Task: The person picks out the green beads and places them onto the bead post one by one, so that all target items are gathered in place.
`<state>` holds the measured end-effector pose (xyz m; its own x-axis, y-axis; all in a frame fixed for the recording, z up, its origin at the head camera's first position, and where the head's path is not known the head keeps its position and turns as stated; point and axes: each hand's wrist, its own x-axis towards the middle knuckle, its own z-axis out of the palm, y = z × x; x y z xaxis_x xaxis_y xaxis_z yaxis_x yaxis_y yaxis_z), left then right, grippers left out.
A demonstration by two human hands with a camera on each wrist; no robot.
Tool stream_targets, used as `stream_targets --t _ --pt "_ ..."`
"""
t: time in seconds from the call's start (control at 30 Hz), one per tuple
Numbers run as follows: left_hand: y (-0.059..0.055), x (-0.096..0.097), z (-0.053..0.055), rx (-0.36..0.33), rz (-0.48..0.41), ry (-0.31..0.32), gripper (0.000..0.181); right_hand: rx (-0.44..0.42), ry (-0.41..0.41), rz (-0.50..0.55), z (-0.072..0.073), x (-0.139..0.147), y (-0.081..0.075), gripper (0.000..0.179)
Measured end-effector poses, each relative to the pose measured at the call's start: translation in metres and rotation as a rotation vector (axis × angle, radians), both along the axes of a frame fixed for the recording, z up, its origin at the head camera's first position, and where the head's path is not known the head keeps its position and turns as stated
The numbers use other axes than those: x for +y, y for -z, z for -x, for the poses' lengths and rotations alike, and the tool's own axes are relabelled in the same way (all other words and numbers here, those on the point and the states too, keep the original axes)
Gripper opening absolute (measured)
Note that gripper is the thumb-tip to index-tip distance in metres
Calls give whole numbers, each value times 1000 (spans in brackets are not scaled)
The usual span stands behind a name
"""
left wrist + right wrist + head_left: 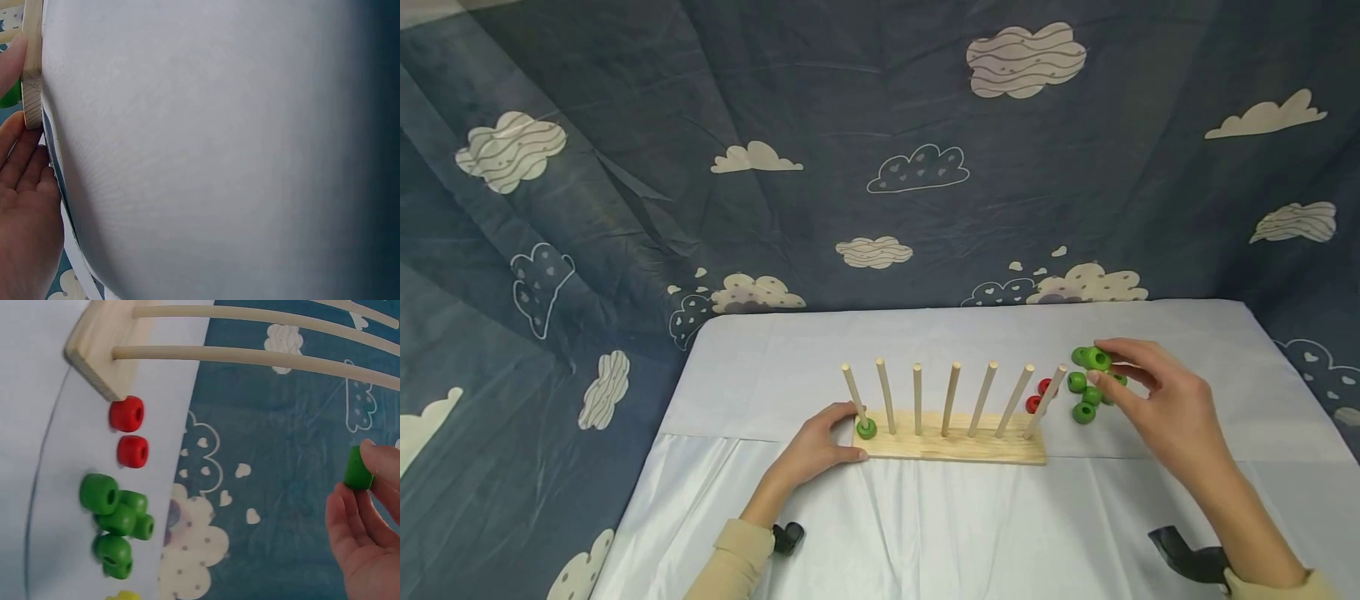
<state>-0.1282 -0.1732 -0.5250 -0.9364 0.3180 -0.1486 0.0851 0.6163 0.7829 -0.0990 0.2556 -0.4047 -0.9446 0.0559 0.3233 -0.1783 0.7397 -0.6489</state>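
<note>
A wooden peg board [955,448] with several upright pegs lies on the white cloth. One green bead [867,429] sits at the foot of its leftmost peg. My left hand [817,451] grips the board's left end, thumb at the front edge and fingers round the far side; the left wrist view shows the thumb and fingers [25,156] at the wooden end. To the right of the board, my right hand [1172,400] pinches a green bead [358,469] between thumb and fingers, raised above the pile of green beads [1083,412].
Two red beads [132,451] lie just behind the board's right end, partly behind the last peg in the head view. A yellow bead [124,595] shows at the bottom of the right wrist view. A dark cloud-print curtain [880,108] hangs behind the table.
</note>
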Motion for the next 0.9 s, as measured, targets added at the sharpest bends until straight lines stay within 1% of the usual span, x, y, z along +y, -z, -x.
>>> stream_targets --t 0.13,0.27,0.43,0.57,0.67,0.9 --pt "0 0 0 -1 3 1 70 12 -14 8 1 -1 -8 49" --pt "-1 0 0 -1 -4 2 70 27 2 18 2 -3 -17 50" --pt "-1 0 0 -3 -5 3 70 87 0 67 3 -8 -29 51" --pt "0 0 0 -7 2 -1 71 127 -25 105 6 -16 -38 53" --pt "0 0 1 -7 3 -4 72 153 -58 130 7 -24 -45 56" --pt "1 -1 2 -7 4 0 72 194 -148 140 9 -42 -57 56"
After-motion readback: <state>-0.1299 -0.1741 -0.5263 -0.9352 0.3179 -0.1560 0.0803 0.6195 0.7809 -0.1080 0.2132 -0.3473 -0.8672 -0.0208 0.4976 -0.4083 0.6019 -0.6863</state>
